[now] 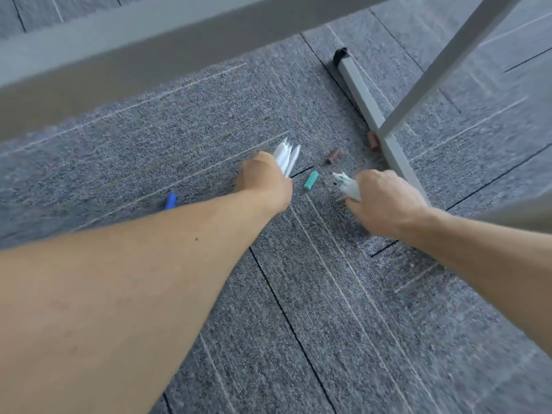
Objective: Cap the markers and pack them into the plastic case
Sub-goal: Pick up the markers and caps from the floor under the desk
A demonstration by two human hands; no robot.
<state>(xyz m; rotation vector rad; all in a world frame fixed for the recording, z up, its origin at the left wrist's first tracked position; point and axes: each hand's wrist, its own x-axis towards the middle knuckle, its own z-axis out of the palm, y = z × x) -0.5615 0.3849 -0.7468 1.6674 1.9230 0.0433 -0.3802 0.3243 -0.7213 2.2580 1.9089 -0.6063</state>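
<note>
The left hand is fisted round a bundle of white markers, and the right hand clenches a second bundle. The teal cap lies between them, with a brown cap at its one o'clock and a blue cap off at nine. It is probably best to pool the markers in one fist, freeing the other to pinch caps. The case is out of view.

Grey-blue carpet-tile floor, dark seams and pale streaks across it. Lying loose on carpet: blue cap at left; teal cap near centre, just beside tile seam; brown cap just beyond teal one; second brown cap further right, against grey metal foot bar. Bar flat on carpet, black end plug at far end.
</note>
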